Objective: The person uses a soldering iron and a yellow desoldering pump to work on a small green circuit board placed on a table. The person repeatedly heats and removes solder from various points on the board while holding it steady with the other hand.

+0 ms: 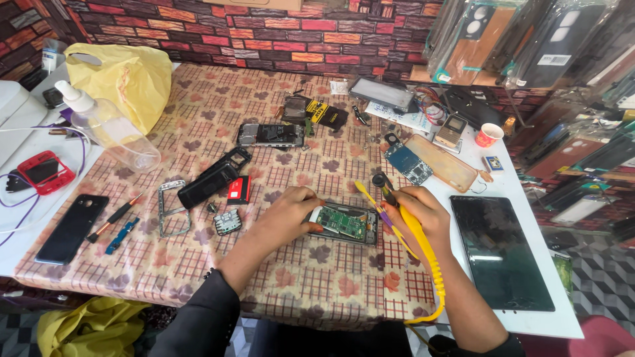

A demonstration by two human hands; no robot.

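Right grip (413, 208) clasps two tools; left grip (291, 211) pins one opened phone (344, 223).

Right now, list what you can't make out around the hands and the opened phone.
Head view only:
- Left hand covers the left end of the opened phone.
- Right hand hides the grip of the yellow-handled tool; whether its tip touches the board is too small to tell.
- The tool's yellow cord runs behind the forearm.

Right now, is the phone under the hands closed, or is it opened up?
Opened up. The phone lies flat with its back cover off, and its green circuit board is exposed between the left hand and right hand.
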